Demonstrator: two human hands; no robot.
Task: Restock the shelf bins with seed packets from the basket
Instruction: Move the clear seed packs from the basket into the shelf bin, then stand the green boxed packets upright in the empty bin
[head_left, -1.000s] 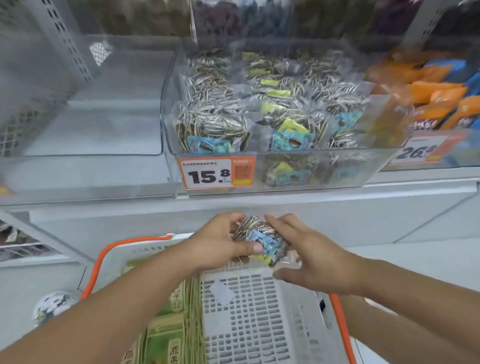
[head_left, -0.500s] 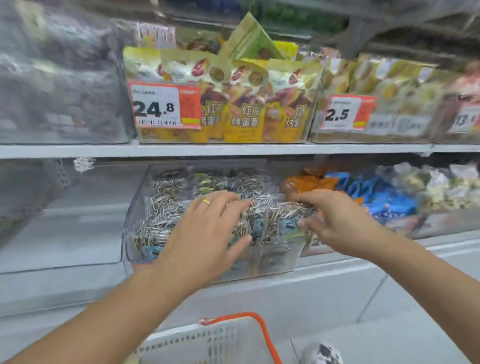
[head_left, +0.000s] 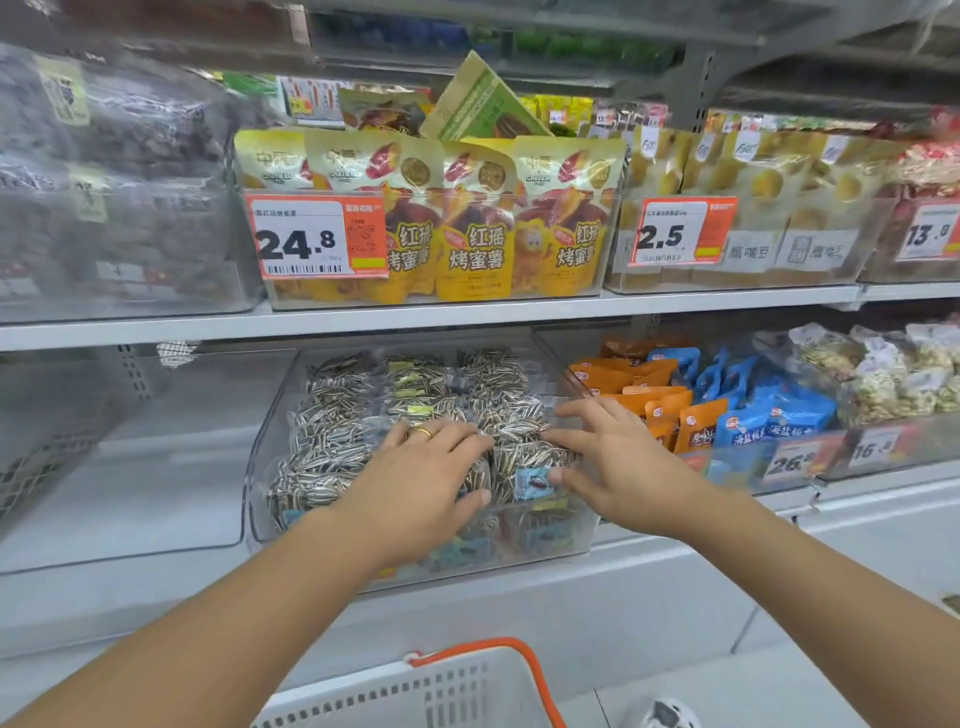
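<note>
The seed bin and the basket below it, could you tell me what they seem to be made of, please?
Seed bin: apparently clear glossy plastic, since the seed packets show through its walls. Basket: seemingly matte white moulded plastic with slotted sides; its orange rim looks plastic too.

a clear plastic shelf bin (head_left: 262, 467) on the lower shelf is packed with clear sunflower seed packets (head_left: 332, 431), striped seeds showing through. one seed packet with a blue label (head_left: 530, 475) stands upright at the front, between the left hand (head_left: 415, 483) and right hand (head_left: 618, 462). the white basket with orange rim (head_left: 441, 691) sits below both hands.
</note>
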